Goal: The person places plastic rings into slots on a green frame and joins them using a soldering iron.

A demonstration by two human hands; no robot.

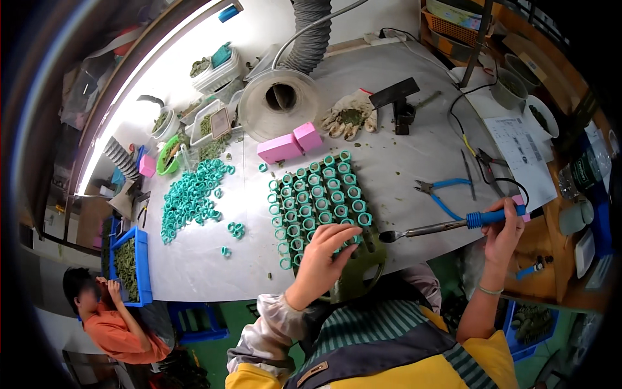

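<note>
In my right hand point(506, 230), closed round its blue handle, is a soldering iron point(440, 227). The iron's dark, wide tip points left, close to the right edge of a dark green rack point(372, 256). Rows of small teal rings point(322, 204) stand on this rack, several with pale round centres. Over the near rows bends my left hand point(324, 256), its thumb and forefinger around a teal ring point(356, 240) at the near right corner. That hand covers part of the rack. Left of the rack lies a heap of loose teal rings point(191, 198).
Pink blocks point(282, 149) and a funnel-shaped extractor hood point(253, 117) stand behind the rack. A stained glove point(350, 115), a black stand point(402, 113) and blue-handled pliers point(447, 188) lie farther right. A cable loops at right. Another person point(123, 324) sits at left near a blue crate point(144, 269).
</note>
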